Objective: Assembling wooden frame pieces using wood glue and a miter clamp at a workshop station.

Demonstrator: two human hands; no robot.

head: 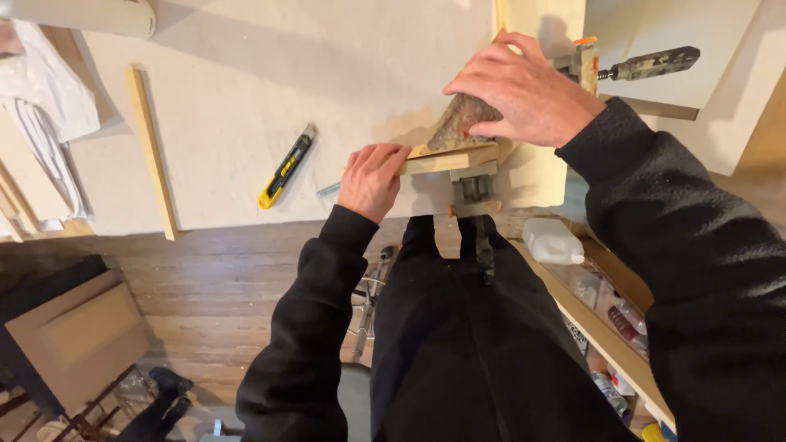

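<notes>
Sandpaper (460,123) upper centre, pressed under gripping right hand (524,90); left hand (372,180) just below-left, clasping wood strip (446,160).

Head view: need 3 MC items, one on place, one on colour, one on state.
1. Where does the yellow-and-black utility knife lie?
A. on the pale worktop, left of the left hand
B. on the wooden floor
C. in the right hand

2. What colour are the person's sleeves?
A. white
B. black
C. red

3. What is the right hand doing?
A. hanging free over the floor
B. gripping the clamp handle
C. pressing a rough mottled brown-grey block onto the wooden strip

Answers:
1 A, the knife rests on the pale worktop, apart from the left hand.
2 B, both sleeves are black.
3 C, its fingers lie over the rough mottled brown-grey block, which sits on the light wooden strip that the left hand steadies.
</notes>
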